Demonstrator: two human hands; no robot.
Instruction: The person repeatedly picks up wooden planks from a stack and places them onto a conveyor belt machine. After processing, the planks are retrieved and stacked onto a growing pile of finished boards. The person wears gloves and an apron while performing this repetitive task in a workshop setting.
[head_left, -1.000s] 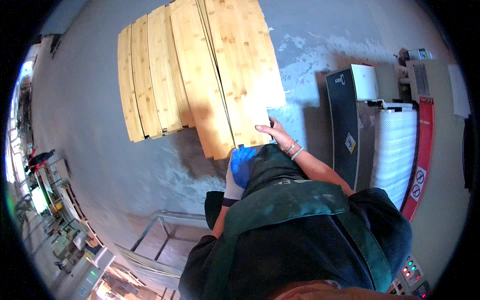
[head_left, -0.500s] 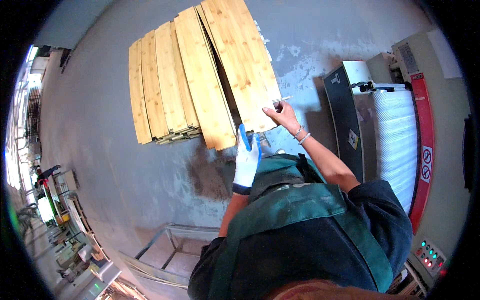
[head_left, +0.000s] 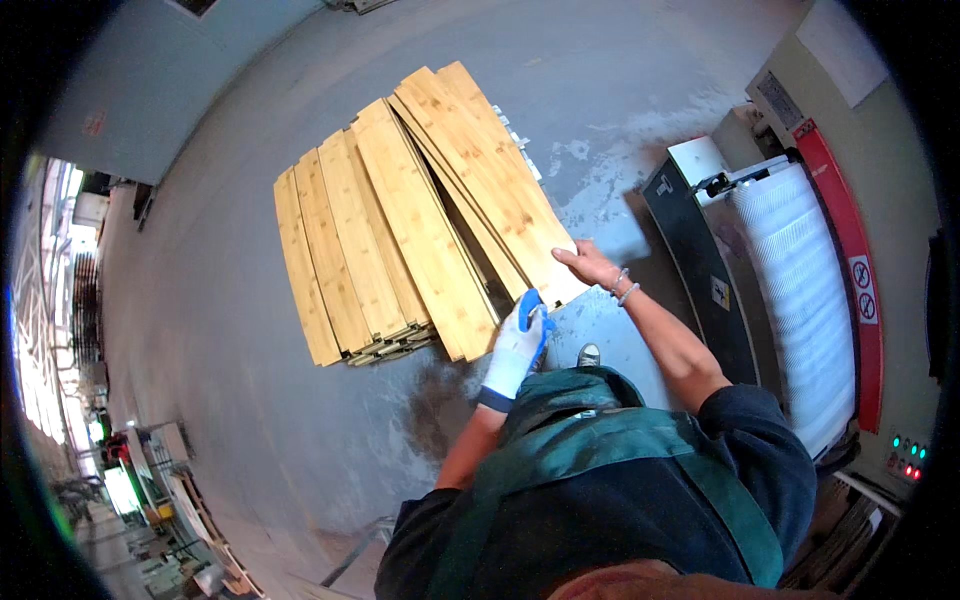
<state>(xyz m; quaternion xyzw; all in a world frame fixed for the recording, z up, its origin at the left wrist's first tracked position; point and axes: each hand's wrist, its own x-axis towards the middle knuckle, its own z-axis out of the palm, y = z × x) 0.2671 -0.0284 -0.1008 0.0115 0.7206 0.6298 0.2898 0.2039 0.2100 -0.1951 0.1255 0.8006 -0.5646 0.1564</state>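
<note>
A stack of pale yellow wooden planks (head_left: 375, 225) lies in front of me, laid side by side in layers. My right hand (head_left: 590, 266) is bare, with bracelets at the wrist. It grips the near right corner of the rightmost top plank (head_left: 500, 190), thumb on the upper face and fingers hidden below. My left hand (head_left: 522, 340), in a white glove with blue fingertips, closes on the near left corner of the same plank. A dark gap runs between this plank and the one to its left, narrowing toward the far end.
To the right stands a dark machine cabinet (head_left: 685, 240) with a large white ribbed roll (head_left: 795, 300) and a red panel (head_left: 850, 260) beside it. Lit buttons (head_left: 908, 458) show at lower right. Benches and stacked material (head_left: 160, 490) line the far left. Grey floor (head_left: 230, 400) surrounds the stack.
My view has shifted, so the stack sits lower in the picture. The right top plank has turned slightly and a strip of another plank shows along its left. Both hands stay at its near end.
</note>
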